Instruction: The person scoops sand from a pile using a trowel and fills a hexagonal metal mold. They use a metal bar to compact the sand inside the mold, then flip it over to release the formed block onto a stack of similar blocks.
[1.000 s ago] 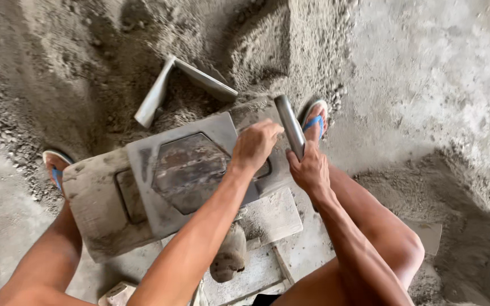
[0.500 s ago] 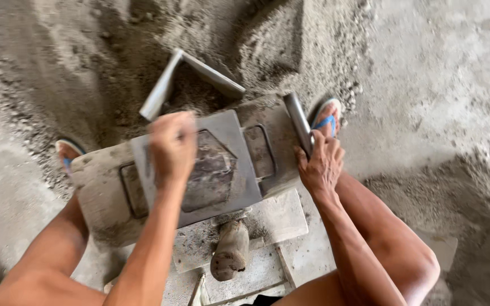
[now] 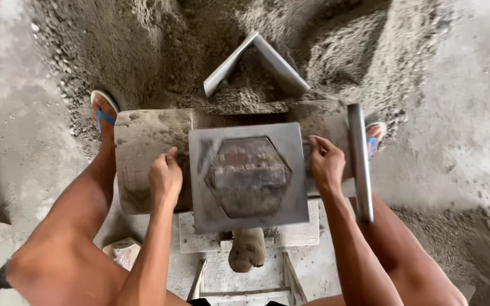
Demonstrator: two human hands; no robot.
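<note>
A square grey metal plate (image 3: pixel 211 209) with a raised six-sided block in its middle lies on a worn board (image 3: pixel 143 139). My left hand (image 3: pixel 164 177) grips the plate's left edge. My right hand (image 3: pixel 325 165) holds its right edge, fingers curled over the rim. A metal bar (image 3: pixel 359 161) rests along the board's right end, just beside my right hand. A wooden mallet (image 3: pixel 246 249) lies below the plate, between my knees.
A heap of damp sand-cement mix (image 3: pixel 160 51) fills the ground ahead, with an angled metal scoop (image 3: pixel 256 59) stuck in it. My feet in blue sandals (image 3: pixel 102 110) flank the board. A low wooden stand (image 3: pixel 290 272) sits under the plate.
My left hand slid from the plate's top to its left edge, and my right hand came off the bar onto the right edge. The plate now sits square and centred.
</note>
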